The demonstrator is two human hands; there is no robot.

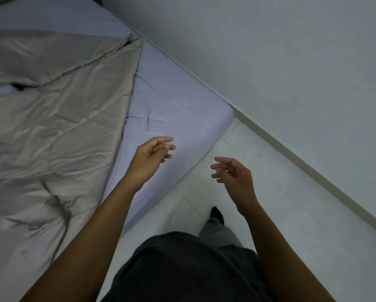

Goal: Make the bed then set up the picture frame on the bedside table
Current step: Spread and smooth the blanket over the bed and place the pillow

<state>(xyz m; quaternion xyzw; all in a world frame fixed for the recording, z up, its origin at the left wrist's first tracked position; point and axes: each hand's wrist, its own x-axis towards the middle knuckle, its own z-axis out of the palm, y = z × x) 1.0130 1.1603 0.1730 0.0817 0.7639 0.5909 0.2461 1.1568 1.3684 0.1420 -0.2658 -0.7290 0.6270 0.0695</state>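
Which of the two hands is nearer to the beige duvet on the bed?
Left. The left hand hovers over the bare purple sheet, just beside the edge of the beige duvet. The right hand is out over the floor, farther away.

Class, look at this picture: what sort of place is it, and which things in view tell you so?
Most likely a bedroom. A bed with a lilac sheet fills the corner, a rumpled beige duvet lies on it, and plain walls meet a tiled floor.
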